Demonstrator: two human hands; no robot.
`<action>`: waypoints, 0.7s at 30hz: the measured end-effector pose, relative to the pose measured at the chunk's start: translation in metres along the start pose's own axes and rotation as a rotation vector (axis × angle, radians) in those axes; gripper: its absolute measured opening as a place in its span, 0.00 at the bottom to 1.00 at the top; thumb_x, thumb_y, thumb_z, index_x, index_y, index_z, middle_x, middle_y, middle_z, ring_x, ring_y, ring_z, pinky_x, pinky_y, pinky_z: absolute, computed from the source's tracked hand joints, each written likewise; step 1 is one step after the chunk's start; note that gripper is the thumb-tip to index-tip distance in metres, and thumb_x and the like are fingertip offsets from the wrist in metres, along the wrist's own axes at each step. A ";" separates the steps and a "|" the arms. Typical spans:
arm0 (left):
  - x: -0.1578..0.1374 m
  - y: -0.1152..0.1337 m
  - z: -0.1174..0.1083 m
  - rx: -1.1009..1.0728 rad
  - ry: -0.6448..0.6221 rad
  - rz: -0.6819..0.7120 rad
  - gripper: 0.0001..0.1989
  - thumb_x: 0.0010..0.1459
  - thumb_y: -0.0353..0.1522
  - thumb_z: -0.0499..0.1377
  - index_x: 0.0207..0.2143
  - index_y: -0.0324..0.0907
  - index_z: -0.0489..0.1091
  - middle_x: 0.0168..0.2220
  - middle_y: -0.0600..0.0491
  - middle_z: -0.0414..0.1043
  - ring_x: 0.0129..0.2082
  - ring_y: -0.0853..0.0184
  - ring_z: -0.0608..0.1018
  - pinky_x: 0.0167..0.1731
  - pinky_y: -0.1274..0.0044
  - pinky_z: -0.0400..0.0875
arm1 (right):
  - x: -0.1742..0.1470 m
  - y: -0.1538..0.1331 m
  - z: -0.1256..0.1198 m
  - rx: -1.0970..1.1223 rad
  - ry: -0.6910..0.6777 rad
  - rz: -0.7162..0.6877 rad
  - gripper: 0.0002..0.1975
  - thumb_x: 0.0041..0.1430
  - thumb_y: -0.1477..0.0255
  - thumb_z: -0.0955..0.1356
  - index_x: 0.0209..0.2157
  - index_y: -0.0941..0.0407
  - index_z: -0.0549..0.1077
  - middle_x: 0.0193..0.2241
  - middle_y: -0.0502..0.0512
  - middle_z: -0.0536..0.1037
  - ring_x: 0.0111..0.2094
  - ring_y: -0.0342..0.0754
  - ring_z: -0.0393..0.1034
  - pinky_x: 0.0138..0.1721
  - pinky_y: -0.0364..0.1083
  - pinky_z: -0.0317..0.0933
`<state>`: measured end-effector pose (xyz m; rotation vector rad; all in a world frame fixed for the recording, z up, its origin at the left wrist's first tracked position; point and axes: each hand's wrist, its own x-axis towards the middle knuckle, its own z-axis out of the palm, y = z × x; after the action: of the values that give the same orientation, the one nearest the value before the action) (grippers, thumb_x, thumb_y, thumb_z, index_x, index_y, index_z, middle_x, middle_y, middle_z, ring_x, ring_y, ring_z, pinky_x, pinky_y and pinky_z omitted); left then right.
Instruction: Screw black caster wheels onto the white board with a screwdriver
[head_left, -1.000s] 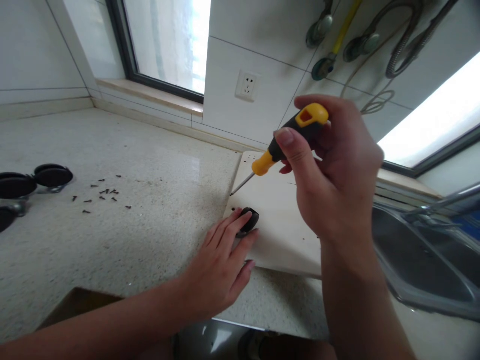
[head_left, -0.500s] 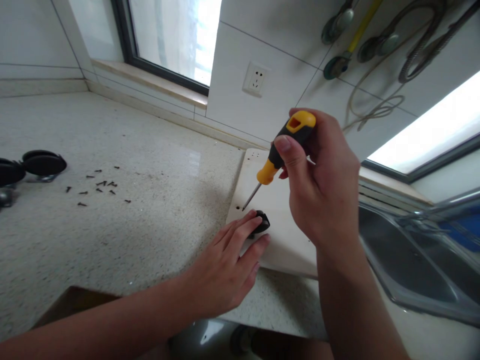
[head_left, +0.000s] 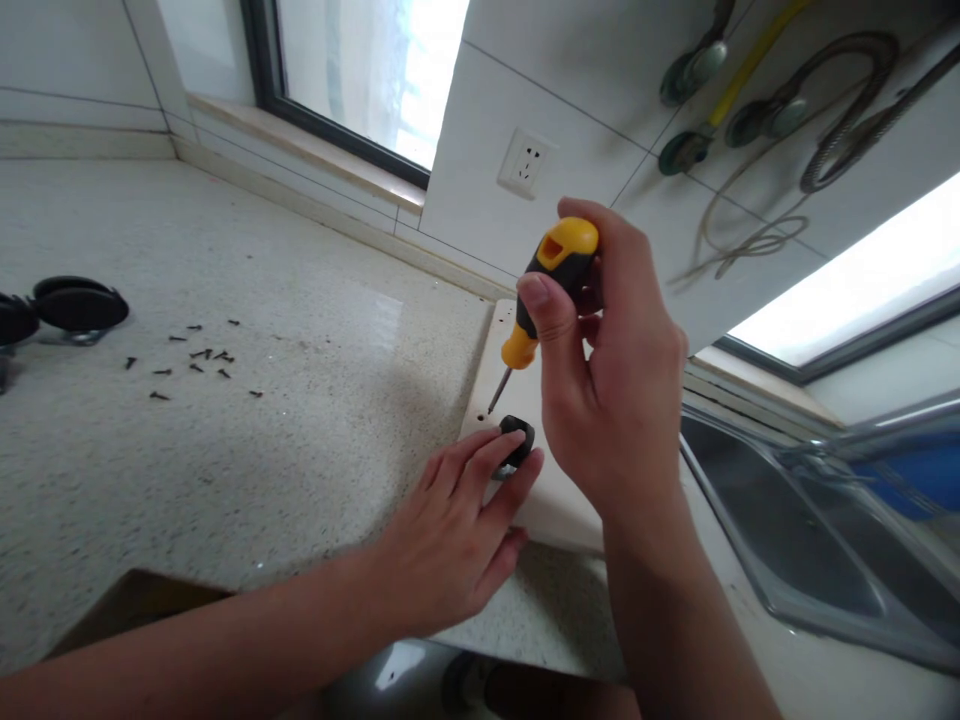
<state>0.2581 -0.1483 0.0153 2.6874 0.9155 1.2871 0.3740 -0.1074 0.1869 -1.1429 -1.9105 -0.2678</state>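
Observation:
My right hand [head_left: 607, 370] is closed around a yellow-and-black screwdriver [head_left: 541, 290], its thumb along the handle. The screwdriver slants down to the left, its tip close to a dark hole [head_left: 481, 417] in a white board [head_left: 559, 505]. Whether the tip touches the board or a screw, I cannot tell. My left hand [head_left: 457, 510] holds a small black caster [head_left: 517, 437] against the board, fingers over its top and around its side. The underside of the caster is mostly hidden by those fingers.
Several small dark screws [head_left: 201, 354] lie scattered on the speckled countertop [head_left: 315, 450]. More black casters [head_left: 81, 303] sit at the far left. A metal sink [head_left: 795, 530] is on the right. Behind are a wall socket [head_left: 527, 163] and pipe valves [head_left: 682, 152].
My right hand and the screwdriver have shifted slightly left, the handle now more upright. My left hand stays on the caster, which appears turned a little. The camera view has moved slightly.

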 end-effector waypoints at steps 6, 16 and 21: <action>0.009 -0.011 -0.006 -0.213 -0.056 -0.029 0.31 0.73 0.26 0.55 0.76 0.44 0.58 0.73 0.38 0.59 0.73 0.49 0.65 0.66 0.54 0.69 | 0.001 -0.008 -0.010 -0.028 0.033 -0.018 0.18 0.80 0.62 0.64 0.65 0.49 0.69 0.57 0.58 0.79 0.52 0.53 0.80 0.53 0.53 0.77; 0.002 -0.005 -0.002 0.009 0.085 0.015 0.26 0.67 0.27 0.61 0.67 0.43 0.70 0.62 0.40 0.69 0.59 0.49 0.70 0.59 0.58 0.69 | 0.000 0.003 -0.005 -0.027 0.049 -0.022 0.17 0.80 0.62 0.65 0.64 0.51 0.70 0.54 0.54 0.83 0.51 0.51 0.82 0.53 0.50 0.76; 0.005 -0.004 -0.005 0.083 0.081 0.131 0.26 0.67 0.26 0.58 0.67 0.36 0.69 0.40 0.48 0.75 0.39 0.56 0.74 0.39 0.63 0.69 | -0.001 0.006 -0.003 -0.080 -0.071 0.047 0.20 0.81 0.58 0.61 0.67 0.47 0.67 0.50 0.57 0.83 0.50 0.52 0.82 0.50 0.51 0.77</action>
<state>0.2547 -0.1435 0.0212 2.8205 0.8308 1.4234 0.3806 -0.1067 0.1867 -1.2636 -1.9475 -0.2831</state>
